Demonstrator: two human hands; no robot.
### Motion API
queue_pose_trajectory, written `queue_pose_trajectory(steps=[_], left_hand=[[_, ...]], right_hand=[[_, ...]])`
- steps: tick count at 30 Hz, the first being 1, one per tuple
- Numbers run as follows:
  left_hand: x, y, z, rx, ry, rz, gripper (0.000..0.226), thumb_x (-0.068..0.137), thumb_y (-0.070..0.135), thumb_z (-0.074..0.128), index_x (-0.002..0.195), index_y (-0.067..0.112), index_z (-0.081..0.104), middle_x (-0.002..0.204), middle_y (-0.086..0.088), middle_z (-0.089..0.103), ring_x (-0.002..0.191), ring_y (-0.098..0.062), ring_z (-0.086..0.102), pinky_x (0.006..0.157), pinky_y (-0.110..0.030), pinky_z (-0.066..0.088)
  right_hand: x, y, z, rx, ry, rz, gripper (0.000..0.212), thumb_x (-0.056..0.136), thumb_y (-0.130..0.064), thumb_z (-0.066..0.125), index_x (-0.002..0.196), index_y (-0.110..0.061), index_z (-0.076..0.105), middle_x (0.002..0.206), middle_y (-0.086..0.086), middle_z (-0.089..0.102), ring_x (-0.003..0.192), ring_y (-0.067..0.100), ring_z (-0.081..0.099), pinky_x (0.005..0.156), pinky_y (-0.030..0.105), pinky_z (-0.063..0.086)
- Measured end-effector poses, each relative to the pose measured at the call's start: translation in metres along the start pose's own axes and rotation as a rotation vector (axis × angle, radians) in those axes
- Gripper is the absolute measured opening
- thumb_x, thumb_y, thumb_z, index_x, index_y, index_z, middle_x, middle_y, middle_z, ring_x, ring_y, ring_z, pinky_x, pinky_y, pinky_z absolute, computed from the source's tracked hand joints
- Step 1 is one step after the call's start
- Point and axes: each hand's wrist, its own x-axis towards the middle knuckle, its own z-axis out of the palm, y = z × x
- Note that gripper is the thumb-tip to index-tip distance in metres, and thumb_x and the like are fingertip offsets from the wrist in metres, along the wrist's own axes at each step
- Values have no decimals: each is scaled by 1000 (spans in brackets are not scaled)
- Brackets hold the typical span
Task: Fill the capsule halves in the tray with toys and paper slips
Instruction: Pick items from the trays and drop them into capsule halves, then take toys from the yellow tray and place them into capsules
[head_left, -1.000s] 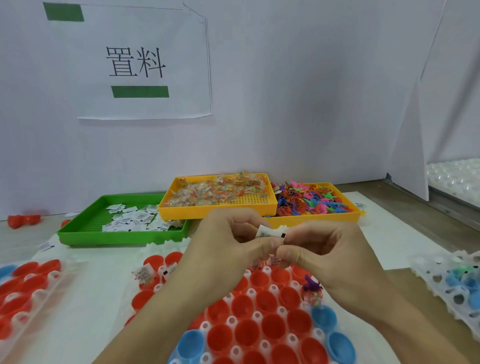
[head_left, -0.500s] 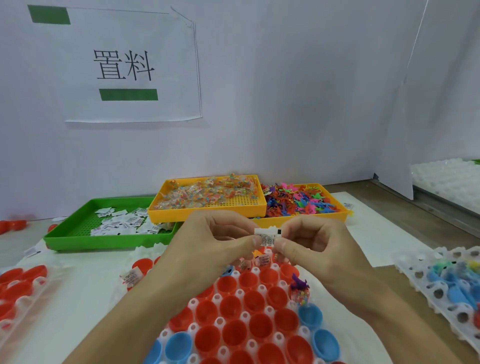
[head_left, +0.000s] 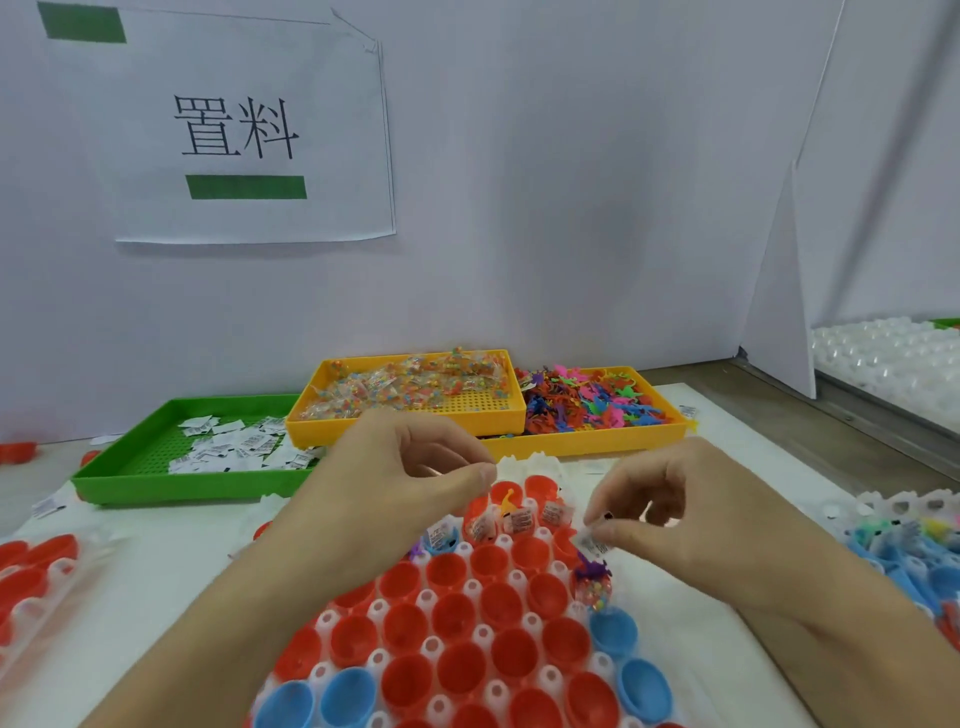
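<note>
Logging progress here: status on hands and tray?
Right hand pinching paper slip over tray. Left hand curled, holding nothing visible. Most capsule halves unfilled. Nothing blocking.

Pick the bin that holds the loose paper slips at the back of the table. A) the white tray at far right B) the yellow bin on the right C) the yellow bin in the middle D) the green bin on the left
D: the green bin is the one with white paper slips scattered across its floor.
</note>
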Motion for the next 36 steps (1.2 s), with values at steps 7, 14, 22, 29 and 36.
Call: queue_pose_trajectory(steps=[7,14,22,29,36], left_hand=[[1,3,-15,-30,35,16,7,81,25,72,78,29,76,76,3,76,70,-13,73,68,-24,56],[-1,5,-17,-52,-8,53,8,84,19,72,80,24,77,78,1,76,71,-15,73,68,-20,57],[-3,11,-18,-79,14,107,9,81,23,69,86,23,76,79,1,76,69,-14,73,63,-16,53],[-4,14,-22,-84,43,129,10,82,23,69,90,23,76,79,0,76,70,-17,72,63,-16,53],[-4,14,-28,-74,65,117,13,90,24,62,93,21,75,81,1,76,71,-16,72,63,-22,57]], right_hand=[[0,-2,7,-209,-105,78,30,80,-7,78,69,-35,77,75,-23,70,77,-1,64,62,7,44],[0,-7,8,-256,-75,62,35,80,-7,79,68,-39,77,78,-26,67,82,-2,61,64,10,45],[-1,-8,11,-282,-160,148,40,83,-1,72,68,-38,79,74,-30,66,73,-8,64,62,8,47],[3,-9,18,-305,-143,173,44,84,1,69,64,-38,70,71,-20,70,71,-7,65,62,10,48],[0,-12,16,-288,-152,168,41,89,5,60,79,-29,81,76,-19,72,75,-10,66,67,10,52]])
